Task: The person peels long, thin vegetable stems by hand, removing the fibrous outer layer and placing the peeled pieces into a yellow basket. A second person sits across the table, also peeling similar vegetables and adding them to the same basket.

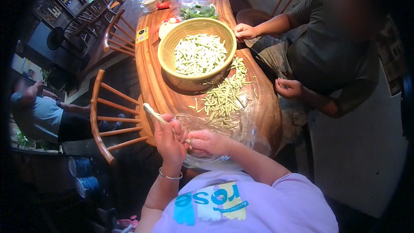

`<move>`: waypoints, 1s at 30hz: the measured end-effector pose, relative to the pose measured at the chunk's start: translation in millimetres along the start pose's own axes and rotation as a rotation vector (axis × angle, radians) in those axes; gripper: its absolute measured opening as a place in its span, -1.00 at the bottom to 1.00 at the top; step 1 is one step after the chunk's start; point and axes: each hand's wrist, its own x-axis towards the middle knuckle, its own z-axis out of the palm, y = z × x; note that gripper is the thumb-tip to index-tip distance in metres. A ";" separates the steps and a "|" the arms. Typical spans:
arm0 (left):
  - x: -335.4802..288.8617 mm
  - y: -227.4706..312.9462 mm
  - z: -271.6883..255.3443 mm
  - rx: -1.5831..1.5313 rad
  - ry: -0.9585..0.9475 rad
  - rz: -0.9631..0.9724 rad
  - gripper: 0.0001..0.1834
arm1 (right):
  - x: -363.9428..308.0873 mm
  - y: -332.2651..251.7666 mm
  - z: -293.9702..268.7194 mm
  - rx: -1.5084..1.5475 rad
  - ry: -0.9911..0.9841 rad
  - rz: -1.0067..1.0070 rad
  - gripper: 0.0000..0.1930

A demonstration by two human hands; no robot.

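My left hand point(167, 143) is closed round a small bunch of pale green long beans point(149, 110), whose upper ends stick out past the fingers. My right hand point(210, 143) pinches the other end of the beans, close against the left. Both hands are over the near end of the wooden table point(151, 77). Beneath and beyond them lies a clear plastic bag point(248, 140), partly covered by my right hand and forearm. Cut bean pieces point(223, 100) are spread on the tabletop past the bag. More pieces point(199, 55) fill the bottom of a yellow plastic colander point(165, 70).
A co-worker sits at the right, one hand point(245, 31) beside the colander, the other point(290, 89) near the table edge. Bagged green vegetables point(198, 10) and a bagged bowl point(152, 1) stand farther back. Wooden chairs point(98, 116) line the left; another person point(39, 108) is at far left.
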 end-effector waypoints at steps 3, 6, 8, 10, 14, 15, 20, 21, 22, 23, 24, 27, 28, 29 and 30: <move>14.2 13.3 -12.4 -0.202 0.066 -0.047 -0.71 | -0.9 -3.0 6.3 -0.292 0.070 -0.184 -0.87; 23.8 32.6 -25.6 -0.358 0.045 -0.004 -0.70 | 3.1 0.3 11.2 -0.330 0.045 -0.226 -0.85; 24.0 33.9 -28.5 -0.314 -0.026 0.028 -0.74 | 10.4 6.2 12.7 -0.269 0.141 -0.190 -0.85; 14.8 23.4 -19.6 -0.198 -0.049 0.123 -0.78 | 27.9 25.2 6.9 -0.157 0.359 -0.139 -0.85; -8.5 0.4 0.5 -0.041 -0.116 0.193 -0.77 | 53.6 32.4 -42.0 0.459 0.760 0.069 -0.88; -5.1 1.8 2.0 -0.031 -0.112 0.151 -0.77 | 46.9 30.5 -45.8 0.408 0.792 0.092 -0.89; 8.7 -3.8 -8.0 -0.033 0.013 -0.016 -0.77 | 21.6 0.7 -15.4 0.150 0.074 -0.056 -0.83; 8.7 -2.9 -9.1 -0.066 0.060 -0.032 -0.80 | 21.8 4.1 -13.9 0.166 0.016 -0.062 -0.83; 11.2 -6.4 -18.0 -0.082 0.054 -0.046 -0.80 | 19.7 5.9 -13.3 0.169 -0.037 -0.075 -0.84; 11.3 -5.3 -17.0 -0.077 0.074 -0.109 -0.79 | 16.2 6.7 -11.3 0.149 -0.005 -0.055 -0.85; 13.2 -2.0 -13.2 -0.072 0.095 -0.170 -0.78 | 12.6 1.8 -8.4 0.130 0.025 -0.034 -0.86; 27.0 12.8 -27.3 -0.251 0.151 -0.088 -0.74 | 8.6 -6.2 -2.2 -0.452 0.243 -0.167 -0.83; 31.9 19.4 -35.4 -0.301 0.162 -0.030 -0.73 | 10.4 -3.5 -1.1 -0.580 0.337 -0.169 -0.82; 35.4 22.6 -39.1 -0.276 0.149 0.034 -0.76 | 15.9 3.9 -2.9 -0.625 0.438 -0.217 -0.82; 31.5 17.2 -37.3 -0.161 0.140 0.038 -0.76 | 26.9 20.2 -9.5 -0.669 0.536 -0.266 -0.82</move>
